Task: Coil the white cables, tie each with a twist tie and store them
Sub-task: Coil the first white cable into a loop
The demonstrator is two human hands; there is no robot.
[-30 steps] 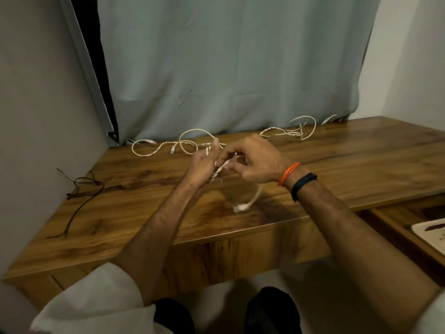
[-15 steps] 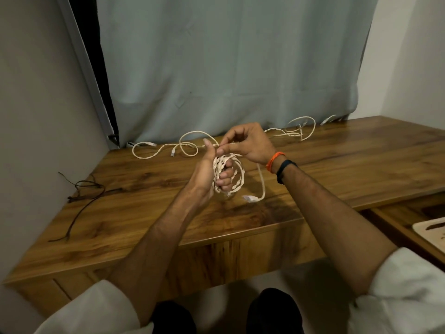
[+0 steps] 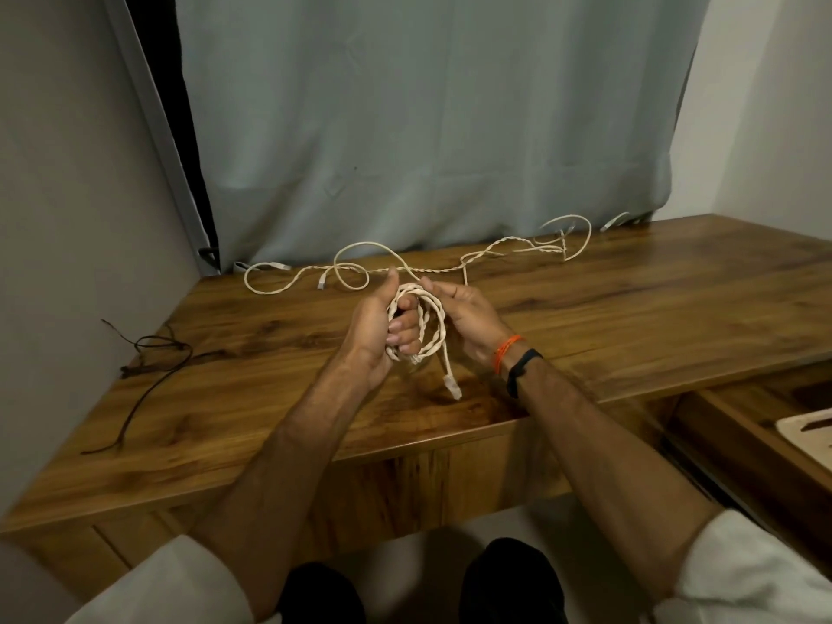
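My left hand (image 3: 380, 324) grips a coil of white twisted cable (image 3: 431, 322) above the middle of the wooden desk, fingers curled through the loops and thumb pointing up. My right hand (image 3: 466, 313) pinches the top right of the same coil. A loose end with a white plug (image 3: 452, 387) hangs from the coil down to the desk. More white cable (image 3: 360, 268) lies in loops along the back of the desk, running right to another loop (image 3: 569, 238) near the curtain.
The wooden desk (image 3: 630, 317) runs to a wall on the left and a grey curtain (image 3: 427, 128) behind. A thin dark cord (image 3: 148, 358) lies at the desk's left. A lower shelf with a pale tray (image 3: 806, 432) sits at the right.
The coil has grown in my left hand. My right hand came down from above the coil to its right side, laying another loop. The hanging plug end swung lower.
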